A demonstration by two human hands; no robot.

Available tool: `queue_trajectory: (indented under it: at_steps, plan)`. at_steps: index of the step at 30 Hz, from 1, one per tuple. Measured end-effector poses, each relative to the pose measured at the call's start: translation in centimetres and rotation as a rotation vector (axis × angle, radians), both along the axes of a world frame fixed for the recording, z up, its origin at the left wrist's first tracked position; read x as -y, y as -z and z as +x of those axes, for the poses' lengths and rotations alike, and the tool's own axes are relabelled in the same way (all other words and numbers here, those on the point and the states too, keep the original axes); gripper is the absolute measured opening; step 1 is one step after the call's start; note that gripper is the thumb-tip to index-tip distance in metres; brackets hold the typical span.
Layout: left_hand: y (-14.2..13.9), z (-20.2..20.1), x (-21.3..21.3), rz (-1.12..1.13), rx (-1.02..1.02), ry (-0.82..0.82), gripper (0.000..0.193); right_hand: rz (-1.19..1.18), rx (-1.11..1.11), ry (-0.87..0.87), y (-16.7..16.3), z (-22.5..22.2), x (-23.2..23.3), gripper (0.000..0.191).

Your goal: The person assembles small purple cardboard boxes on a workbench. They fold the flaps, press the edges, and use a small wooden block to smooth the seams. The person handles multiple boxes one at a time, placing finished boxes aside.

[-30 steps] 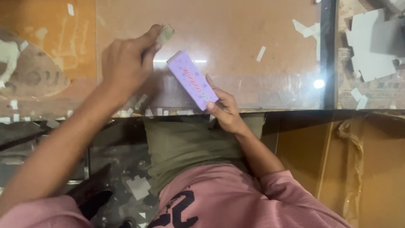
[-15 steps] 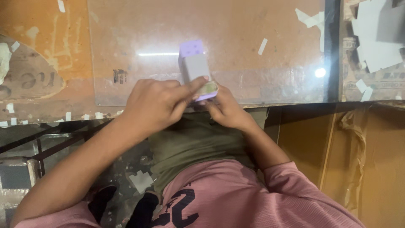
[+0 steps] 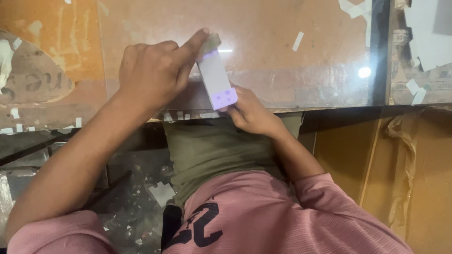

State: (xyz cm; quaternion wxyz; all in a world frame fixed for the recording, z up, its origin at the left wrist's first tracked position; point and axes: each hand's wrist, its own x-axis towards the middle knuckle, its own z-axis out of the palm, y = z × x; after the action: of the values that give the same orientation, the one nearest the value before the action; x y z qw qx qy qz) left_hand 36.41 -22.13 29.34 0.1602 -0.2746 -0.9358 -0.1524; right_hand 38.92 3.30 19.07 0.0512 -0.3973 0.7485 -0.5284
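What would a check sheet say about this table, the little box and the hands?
Surface: glass-topped table, scratched, brown board showing beneath, with a light glare.
Job's things: small white and purple box, held tilted over the table's near edge.
Clutter: white paper scraps stuck on the glass; more scraps on the floor.
Hands: left hand grips the box's far end, with a small greyish piece at the forefinger tip; right hand holds the near end.
Cables: nothing seen.
Surroundings: cardboard sheet under the table at right; pale cut cardboard pieces at far right.
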Motion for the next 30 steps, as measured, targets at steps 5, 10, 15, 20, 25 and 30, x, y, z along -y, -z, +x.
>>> queue_trajectory:
  at_steps: [5, 10, 15, 20, 25, 30]
  plan:
    - [-2.6, 2.7, -0.8, -0.070, 0.264, 0.169, 0.048, -0.008, 0.093, -0.021, 2.3, 0.0, -1.0, 0.026]
    - [-2.6, 3.7, 0.1, 0.216, 0.212, 0.097, 0.038, -0.120, 0.532, 0.008, 3.8, -2.1, -4.2, 0.054]
    - [0.6, 1.2, 2.0, 0.261, 0.093, 0.009, 0.014, -0.203, 0.381, 0.433, 2.5, -3.5, -7.5, 0.111]
    - [3.4, -3.1, 0.5, 0.147, 0.027, 0.126, 0.024, 0.169, -0.096, 0.543, 1.6, -4.2, -5.1, 0.162]
    - [6.5, -8.5, -0.7, 0.115, 0.162, 0.208, 0.030, 0.281, -0.143, 0.502, 1.1, -8.6, -3.0, 0.158]
    - [7.9, -11.9, -0.5, 0.158, 0.341, 0.145, 0.014, 0.262, 0.068, 0.446, -0.2, -11.5, -4.5, 0.134]
